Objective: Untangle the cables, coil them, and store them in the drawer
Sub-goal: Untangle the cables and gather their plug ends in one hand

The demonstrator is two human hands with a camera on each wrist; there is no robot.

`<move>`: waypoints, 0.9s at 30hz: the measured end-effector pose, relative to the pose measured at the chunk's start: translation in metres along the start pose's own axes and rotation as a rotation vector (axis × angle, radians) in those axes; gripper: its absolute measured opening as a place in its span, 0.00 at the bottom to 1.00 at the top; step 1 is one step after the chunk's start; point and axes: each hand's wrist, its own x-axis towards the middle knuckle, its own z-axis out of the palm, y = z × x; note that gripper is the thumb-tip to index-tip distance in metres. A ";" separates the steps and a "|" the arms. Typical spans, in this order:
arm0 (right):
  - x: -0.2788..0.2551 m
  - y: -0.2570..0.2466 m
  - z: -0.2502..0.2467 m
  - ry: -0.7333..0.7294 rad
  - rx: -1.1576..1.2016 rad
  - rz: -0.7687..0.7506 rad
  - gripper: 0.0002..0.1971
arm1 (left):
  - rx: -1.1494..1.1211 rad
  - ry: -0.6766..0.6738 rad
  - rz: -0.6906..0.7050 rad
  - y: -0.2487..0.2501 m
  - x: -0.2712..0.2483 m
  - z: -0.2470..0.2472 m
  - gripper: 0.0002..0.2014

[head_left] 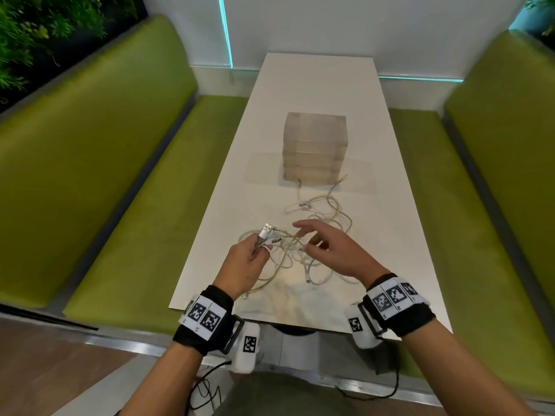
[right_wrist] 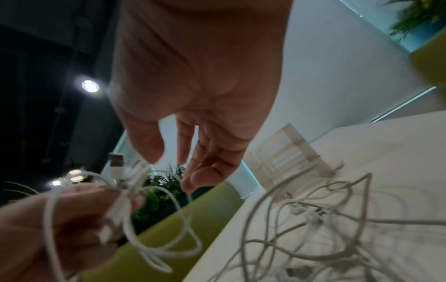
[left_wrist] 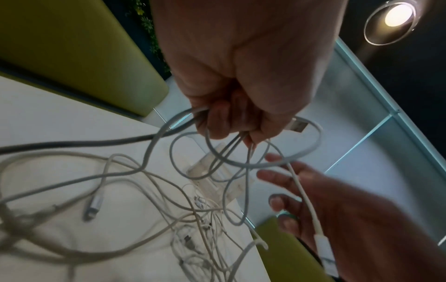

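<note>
Head view: early untangling. Left hand (head_left: pixel 244 259) gripping gathered plug ends of tangled white charging cables (head_left: pixel 315 235) on white table (head_left: pixel 390 235); right hand (head_left: pixel 333 250) spread, holding nothing. Translucent stacked plastic drawer unit (head_left: pixel 315 148) beyond, seemingly closed. Coiling, storing still ahead.

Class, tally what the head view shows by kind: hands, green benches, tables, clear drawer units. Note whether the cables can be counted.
Hands: 2 (left hand, right hand)
Green benches: 2 (left bench, right bench)
Table: 1
Drawer unit: 1
Cables: tangled, number cannot be told
Total: 6, cables aside
</note>
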 end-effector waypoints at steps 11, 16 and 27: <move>-0.016 -0.018 0.029 -0.026 0.018 0.063 0.03 | -0.111 -0.235 -0.062 -0.002 -0.008 0.008 0.10; -0.024 -0.015 0.026 0.025 0.037 0.115 0.04 | -0.429 -0.113 -0.111 0.002 -0.018 0.007 0.09; -0.053 0.027 0.070 -0.384 0.008 0.283 0.13 | -0.771 0.061 -0.162 0.007 -0.009 -0.010 0.08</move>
